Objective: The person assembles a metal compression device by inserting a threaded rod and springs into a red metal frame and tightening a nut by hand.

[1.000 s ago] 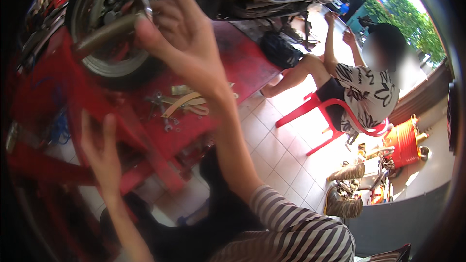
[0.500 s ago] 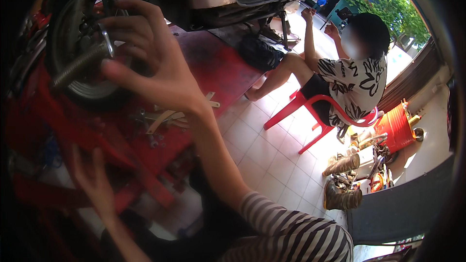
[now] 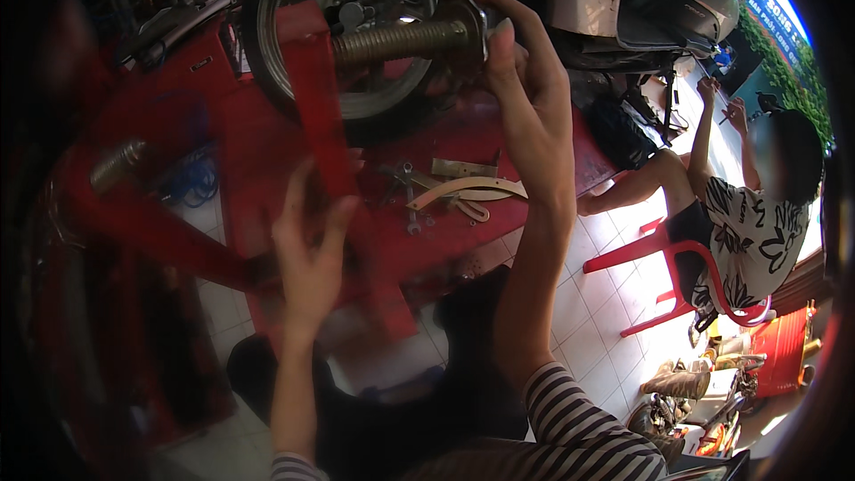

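My right hand (image 3: 534, 98) is raised in front of the motorbike wheel, closed around the metal end of a thick threaded screw (image 3: 392, 43). A bent metal handle shows by its thumb. The screw runs left into an upright arm of a red metal clamp frame (image 3: 312, 98). Below it, my left hand (image 3: 312, 249) is at the lower part of that arm, its thumb in front and fingertips seeming to come round behind; blur softens the contact. A second threaded screw (image 3: 118, 165) sits at the frame's far left end.
Spanners (image 3: 411, 196) and cream curved strips (image 3: 468, 187) lie on the red lift table (image 3: 427, 245). The spoked wheel (image 3: 267, 27) stands behind. A person (image 3: 748, 205) sits on a red plastic chair (image 3: 614, 254) at right, near used parts and a red drum (image 3: 779, 352).
The view has swung left, shifting everything rightward. My right hand remains at the screw's end. My left hand, earlier spread and apart at lower left, is now up against the red frame.
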The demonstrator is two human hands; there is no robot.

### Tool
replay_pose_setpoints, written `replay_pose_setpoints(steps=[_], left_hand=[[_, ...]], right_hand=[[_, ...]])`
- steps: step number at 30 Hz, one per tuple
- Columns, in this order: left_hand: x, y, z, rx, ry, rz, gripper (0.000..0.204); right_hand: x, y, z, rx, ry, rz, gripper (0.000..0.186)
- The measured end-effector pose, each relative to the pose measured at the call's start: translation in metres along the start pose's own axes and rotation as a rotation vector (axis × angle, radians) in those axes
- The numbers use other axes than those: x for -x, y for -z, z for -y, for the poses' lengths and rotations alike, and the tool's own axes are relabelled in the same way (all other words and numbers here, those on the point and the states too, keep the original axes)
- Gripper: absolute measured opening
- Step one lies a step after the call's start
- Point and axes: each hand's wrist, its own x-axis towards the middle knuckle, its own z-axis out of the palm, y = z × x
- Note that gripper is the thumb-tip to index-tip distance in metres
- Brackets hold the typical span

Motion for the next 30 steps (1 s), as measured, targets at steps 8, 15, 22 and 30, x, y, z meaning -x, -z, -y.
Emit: replay_pose_setpoints(steps=[8,15,22,30], left_hand=[[0.002,-0.001,-0.002,0.025,-0.001,-0.04,0.044],[0.002,-0.002,0.003,0.044,-0.009,-0.043,0.045],[0.005,0.002,0.006,0.008,0.015,-0.058,0.045],[0.011,0.004,0.01,0.045,-0.014,-0.073,0.045]], right_hand=[[-0.009,-0.017,-0.006,-0.139,0.279,0.044,0.05],[-0.005,-0.015,-0.007,-0.188,0.207,0.008,0.05],[0.001,-0.017,-0.002,-0.101,0.124,0.017,0.061],[0.009,-0.018,-0.009,-0.255,0.075,0.05,0.061]])
